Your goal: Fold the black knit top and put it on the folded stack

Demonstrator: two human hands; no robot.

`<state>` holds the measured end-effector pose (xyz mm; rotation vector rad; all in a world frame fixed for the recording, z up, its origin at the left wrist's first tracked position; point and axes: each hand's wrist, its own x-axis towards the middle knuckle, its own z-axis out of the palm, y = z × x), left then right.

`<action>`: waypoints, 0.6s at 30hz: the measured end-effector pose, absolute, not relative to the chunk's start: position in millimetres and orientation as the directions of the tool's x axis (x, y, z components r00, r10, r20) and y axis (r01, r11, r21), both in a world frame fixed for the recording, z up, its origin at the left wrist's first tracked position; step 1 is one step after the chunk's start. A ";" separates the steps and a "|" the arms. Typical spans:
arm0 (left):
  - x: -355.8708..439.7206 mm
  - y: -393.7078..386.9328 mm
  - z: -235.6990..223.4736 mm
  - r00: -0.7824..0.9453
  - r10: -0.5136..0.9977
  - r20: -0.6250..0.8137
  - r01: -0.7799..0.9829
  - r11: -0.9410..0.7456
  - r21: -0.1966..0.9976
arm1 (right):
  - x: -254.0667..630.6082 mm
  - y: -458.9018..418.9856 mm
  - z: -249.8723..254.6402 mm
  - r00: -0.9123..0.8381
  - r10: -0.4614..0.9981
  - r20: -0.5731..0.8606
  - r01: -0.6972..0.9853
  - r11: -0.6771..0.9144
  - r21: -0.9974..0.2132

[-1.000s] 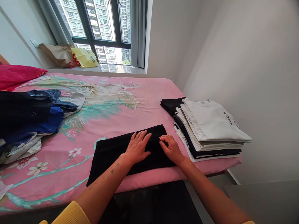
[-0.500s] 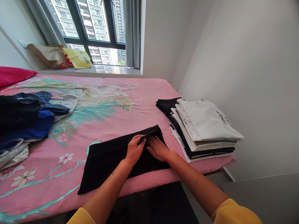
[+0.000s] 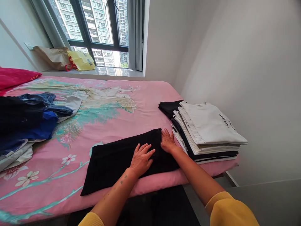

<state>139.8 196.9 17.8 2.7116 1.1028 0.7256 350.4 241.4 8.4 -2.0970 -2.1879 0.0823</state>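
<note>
A black folded garment (image 3: 113, 160) lies near the front edge of the pink bed (image 3: 113, 106). My left hand (image 3: 141, 158) rests flat on its right half, fingers spread. At the garment's right end my right hand (image 3: 167, 141) lies flat too, fingers stretched out. Just right of that hand stands a stack of folded white and black clothes (image 3: 207, 131).
A heap of unfolded blue, black and white clothes (image 3: 25, 119) lies at the bed's left, with a red pillow (image 3: 16, 77) behind it. A brown paper bag (image 3: 51, 58) and a yellow bag (image 3: 82, 61) sit on the window sill. A wall runs along the right.
Both hands let go of the garment's top edge, which they pinched half a second ago. They now press flat, the right hand having slid to the garment's right end.
</note>
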 end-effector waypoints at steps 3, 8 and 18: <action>139.7 196.1 19.0 0.620 0.687 0.380 0.627 -0.725 0.287 | 355.9 243.0 -0.9 0.066 0.976 0.209 0.980 -0.024 -0.198; 139.3 196.8 17.8 0.627 0.673 0.393 0.609 -0.738 0.292 | 365.8 248.4 7.6 0.296 0.857 0.423 0.886 -0.081 -0.456; 139.3 196.8 17.1 0.624 0.669 0.403 0.602 -0.741 0.298 | 314.8 250.9 17.4 0.039 0.996 0.080 0.943 -0.010 -0.334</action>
